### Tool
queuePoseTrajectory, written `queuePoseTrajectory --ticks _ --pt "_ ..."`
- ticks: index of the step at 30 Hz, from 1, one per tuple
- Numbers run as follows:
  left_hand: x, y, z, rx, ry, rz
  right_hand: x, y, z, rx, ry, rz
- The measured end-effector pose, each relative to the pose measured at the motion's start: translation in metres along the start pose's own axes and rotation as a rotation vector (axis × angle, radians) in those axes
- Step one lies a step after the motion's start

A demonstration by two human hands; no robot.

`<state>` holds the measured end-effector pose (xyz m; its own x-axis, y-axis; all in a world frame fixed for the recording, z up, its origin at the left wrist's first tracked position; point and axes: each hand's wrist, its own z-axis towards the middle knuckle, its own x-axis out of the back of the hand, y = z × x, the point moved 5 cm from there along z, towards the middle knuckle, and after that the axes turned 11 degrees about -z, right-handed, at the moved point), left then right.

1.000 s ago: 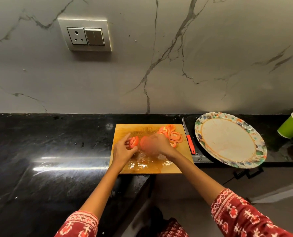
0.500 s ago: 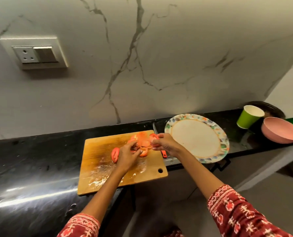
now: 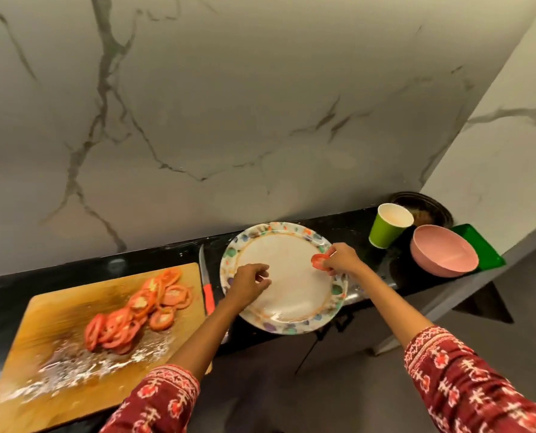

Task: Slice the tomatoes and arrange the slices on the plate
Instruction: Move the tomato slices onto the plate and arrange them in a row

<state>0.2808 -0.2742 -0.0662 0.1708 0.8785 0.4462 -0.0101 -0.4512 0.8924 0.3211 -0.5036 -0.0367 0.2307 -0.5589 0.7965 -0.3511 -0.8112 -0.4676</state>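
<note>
A round plate (image 3: 295, 326) with a coloured rim sits on the black counter, its white middle bare. My right hand (image 3: 341, 259) pinches one red tomato slice (image 3: 318, 261) over the plate's right side. My left hand (image 3: 249, 284) hovers over the plate's left part with curled fingers and nothing seen in them. Several tomato slices (image 3: 141, 307) lie heaped on the wet wooden cutting board (image 3: 57, 364) at the left. A knife (image 3: 207, 289) with a red handle lies between board and plate.
A green paper cup (image 3: 388, 226), a pink bowl (image 3: 443, 254), a dark dish (image 3: 429, 207) and a green tray (image 3: 482, 248) crowd the counter's right end by the wall corner. The plate overhangs the counter's front edge.
Both hands left the cutting board and moved right over the plate. The right hand carried a tomato slice along. The view swung to the right.
</note>
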Motion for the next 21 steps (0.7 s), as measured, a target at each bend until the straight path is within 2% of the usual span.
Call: queuePoseTrajectory --ticks 6,9,14,21 --pt "-0.058 0.019 0.043 0.050 -0.034 -0.002 0.026 0.029 0.042 0.036 0.001 -0.132" --pt "-0.083 0.031 0.059 0.075 -0.054 -0.014 0.032 0.035 0.060 0.062 0.000 -0.121" --pt "-0.110 0.050 0.079 0.101 -0.035 -0.017 0.034 0.031 0.070 0.203 -0.071 -0.185" --pt "-0.130 0.059 0.093 0.036 0.024 -0.047 0.031 0.035 0.072 0.333 -0.133 -0.295"
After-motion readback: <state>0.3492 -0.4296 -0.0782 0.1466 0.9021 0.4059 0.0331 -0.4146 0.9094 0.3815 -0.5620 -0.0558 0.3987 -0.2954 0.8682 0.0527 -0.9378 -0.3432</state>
